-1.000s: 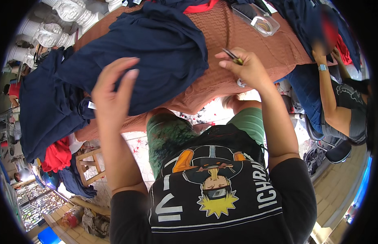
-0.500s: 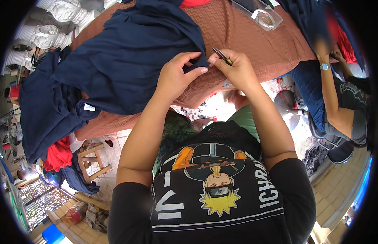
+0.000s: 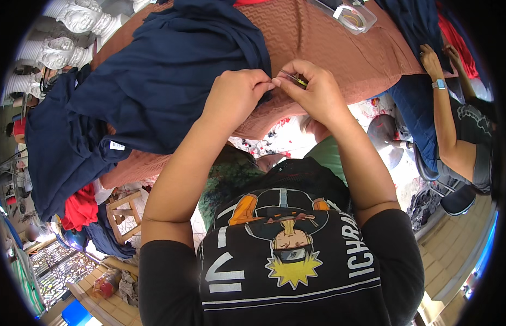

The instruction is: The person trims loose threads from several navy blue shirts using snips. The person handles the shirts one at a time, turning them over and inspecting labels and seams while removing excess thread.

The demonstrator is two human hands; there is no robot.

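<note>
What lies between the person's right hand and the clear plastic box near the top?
In the head view, only brown tablecloth shows between the right hand and the clear plastic box; no other thing lies there.

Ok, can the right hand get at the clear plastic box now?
Probably, with a stretch: only brown cloth seems to lie between the right hand and the clear plastic box. The hand holds a small metal tool, though, which may hamper a grasp.
</note>
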